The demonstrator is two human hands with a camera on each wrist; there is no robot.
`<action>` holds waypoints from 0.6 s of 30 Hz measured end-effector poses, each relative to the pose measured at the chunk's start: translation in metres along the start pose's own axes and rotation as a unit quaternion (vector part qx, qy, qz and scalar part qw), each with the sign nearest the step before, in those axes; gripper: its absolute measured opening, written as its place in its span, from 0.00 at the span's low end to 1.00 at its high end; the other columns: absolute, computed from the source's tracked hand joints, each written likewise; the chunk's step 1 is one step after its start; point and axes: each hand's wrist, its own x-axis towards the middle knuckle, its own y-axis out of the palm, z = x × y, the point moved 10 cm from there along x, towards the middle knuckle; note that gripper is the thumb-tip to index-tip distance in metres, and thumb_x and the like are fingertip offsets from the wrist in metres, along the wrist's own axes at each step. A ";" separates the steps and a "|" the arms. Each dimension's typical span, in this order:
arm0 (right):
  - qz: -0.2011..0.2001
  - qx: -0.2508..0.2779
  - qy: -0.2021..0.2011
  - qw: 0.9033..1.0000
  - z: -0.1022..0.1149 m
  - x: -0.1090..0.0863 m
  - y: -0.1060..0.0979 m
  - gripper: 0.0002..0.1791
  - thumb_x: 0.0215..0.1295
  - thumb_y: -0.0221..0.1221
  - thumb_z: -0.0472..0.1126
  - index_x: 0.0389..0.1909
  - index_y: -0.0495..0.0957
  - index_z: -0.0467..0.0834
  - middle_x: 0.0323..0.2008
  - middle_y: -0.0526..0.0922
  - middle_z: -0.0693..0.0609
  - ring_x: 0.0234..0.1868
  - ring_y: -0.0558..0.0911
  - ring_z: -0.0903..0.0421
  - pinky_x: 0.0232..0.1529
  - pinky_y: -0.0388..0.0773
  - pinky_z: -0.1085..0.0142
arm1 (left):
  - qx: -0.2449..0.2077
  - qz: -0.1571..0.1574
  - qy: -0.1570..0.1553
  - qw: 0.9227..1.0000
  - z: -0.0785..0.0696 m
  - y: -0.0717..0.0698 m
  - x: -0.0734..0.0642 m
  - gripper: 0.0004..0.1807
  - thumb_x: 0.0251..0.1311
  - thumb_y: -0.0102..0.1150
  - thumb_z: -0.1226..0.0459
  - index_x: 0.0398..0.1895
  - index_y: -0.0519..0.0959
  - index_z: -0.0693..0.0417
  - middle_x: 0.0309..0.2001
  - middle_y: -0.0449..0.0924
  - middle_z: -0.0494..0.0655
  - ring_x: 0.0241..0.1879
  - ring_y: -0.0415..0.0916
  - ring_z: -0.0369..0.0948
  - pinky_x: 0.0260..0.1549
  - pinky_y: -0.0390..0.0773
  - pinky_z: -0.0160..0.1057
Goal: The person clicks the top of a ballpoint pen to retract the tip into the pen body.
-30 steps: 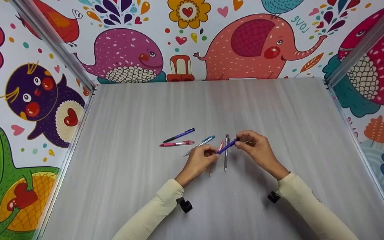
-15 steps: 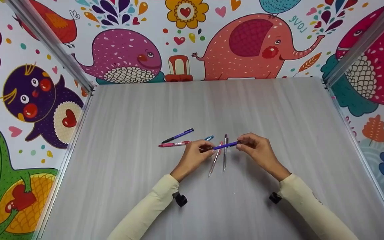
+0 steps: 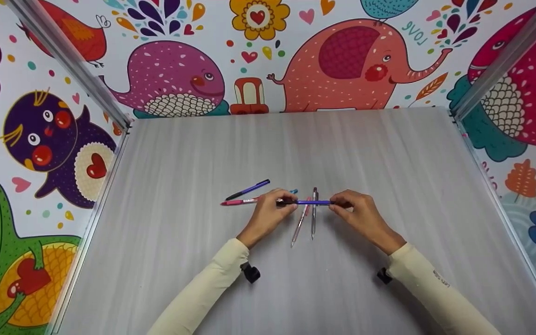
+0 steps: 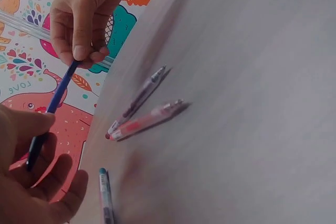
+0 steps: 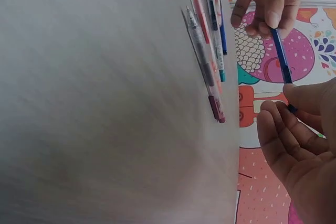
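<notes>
Your two hands support a blue-violet pen point(image 3: 314, 202) raised above a grey, streaked tabletop point(image 3: 203, 153), as seen from the head. The pen lies nearly level from side to side, its black end toward your left. Your left grip point(image 3: 271, 209) pinches that black end between thumb and fingers; in the left wrist view, its outer fingers are loosely parted. Your right grip point(image 3: 357, 209) pinches the opposite end, the right wrist view showing the thumb against it.

Beneath the raised pen, a clear pen with a dark purple end point(image 3: 314, 223) and a clear pen with a pink end point(image 3: 299, 228) lie on the tabletop, converging at their far ends; whether they touch is unclear. A teal-ended pen point(image 3: 294, 191) is largely hidden by your left grip. To its left lie a red pen point(image 3: 237, 202), partly covered by the same hand, and, just beyond it, a blue pen with a black front point(image 3: 249, 189), set obliquely.

Both forearms wear cream sleeves point(image 3: 198, 288). The far wall carries a printed purple whale point(image 3: 175, 74) and a coral elephant point(image 3: 305, 79).
</notes>
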 end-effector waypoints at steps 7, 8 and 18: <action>0.019 -0.033 -0.036 0.999 0.003 -0.001 0.005 0.06 0.61 0.70 0.33 0.38 0.86 0.42 0.35 0.85 0.57 0.34 0.82 0.63 0.37 0.82 0.66 | 0.001 -0.003 0.009 1.000 0.004 -0.001 0.006 0.09 0.61 0.69 0.68 0.44 0.85 0.57 0.42 0.83 0.40 0.41 0.80 0.36 0.44 0.81 0.34; 0.019 -0.037 -0.042 0.998 0.003 0.000 0.005 0.06 0.60 0.70 0.33 0.38 0.86 0.42 0.35 0.85 0.58 0.34 0.82 0.63 0.36 0.82 0.67 | 0.001 -0.004 0.012 1.000 0.004 -0.001 0.007 0.09 0.60 0.70 0.68 0.44 0.86 0.56 0.42 0.83 0.40 0.41 0.79 0.36 0.44 0.81 0.34; -0.010 -0.034 -0.047 0.998 -0.012 0.000 0.003 0.05 0.60 0.69 0.31 0.37 0.86 0.39 0.35 0.86 0.55 0.36 0.83 0.59 0.35 0.83 0.58 | 0.035 -0.012 0.045 0.998 0.003 0.004 0.017 0.08 0.61 0.69 0.70 0.43 0.86 0.56 0.42 0.85 0.43 0.43 0.79 0.36 0.45 0.81 0.33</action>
